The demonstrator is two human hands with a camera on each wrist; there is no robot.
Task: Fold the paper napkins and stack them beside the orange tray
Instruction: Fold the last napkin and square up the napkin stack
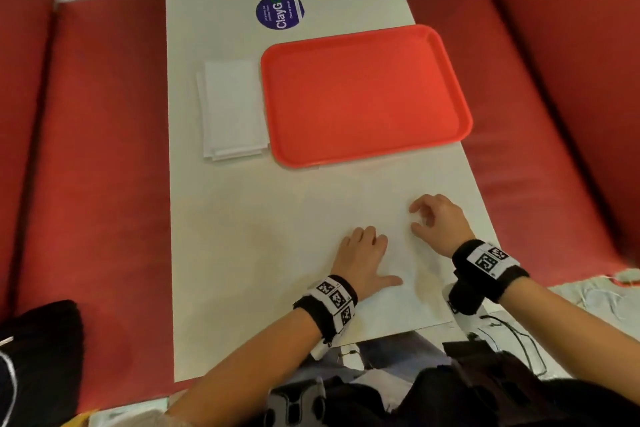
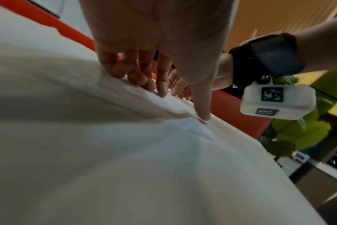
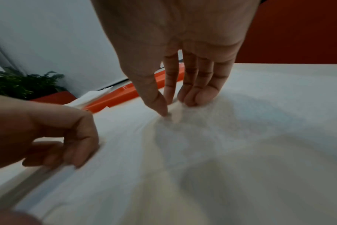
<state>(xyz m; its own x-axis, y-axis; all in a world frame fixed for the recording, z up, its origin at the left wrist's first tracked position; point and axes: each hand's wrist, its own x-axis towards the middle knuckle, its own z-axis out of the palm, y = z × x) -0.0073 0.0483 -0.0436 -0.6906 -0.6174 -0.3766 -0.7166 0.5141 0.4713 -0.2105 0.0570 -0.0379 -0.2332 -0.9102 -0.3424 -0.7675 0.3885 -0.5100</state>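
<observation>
Unfolded white paper napkin (image 1: 391,239) lies flat on the near right part of the long white table (image 1: 242,253), near edge at the table's near edge, far edge just short of the orange tray; it is pale on the pale table, so its outline is faint. Left hand (image 1: 363,258) lies on it palm down, fingers fairly straight, thumb spread out to the right, pressing the sheet. In the left wrist view the fingertips (image 2: 164,91) touch the paper along a raised crease. Right hand (image 1: 438,219) sits just beyond and right of the left hand, fingers curled; in the right wrist view thumb and forefinger (image 3: 164,109) come together on a small lifted bit of the napkin, other fingers resting on the sheet.

Stack of folded white napkins (image 1: 233,111) lies beside the left edge of the rectangular orange plastic tray (image 1: 363,94), nearly touching it; at least two layers show at the near edge, exact count unclear. One tray, one unfolded napkin, one stack.

Bare table to the left of the hands and between napkin and stack. Round purple sticker (image 1: 280,10) lies on the table beyond the tray. Red upholstered bench seats (image 1: 97,167) flank both long sides of the table. Black bag (image 1: 38,357) on the left seat near the person.
</observation>
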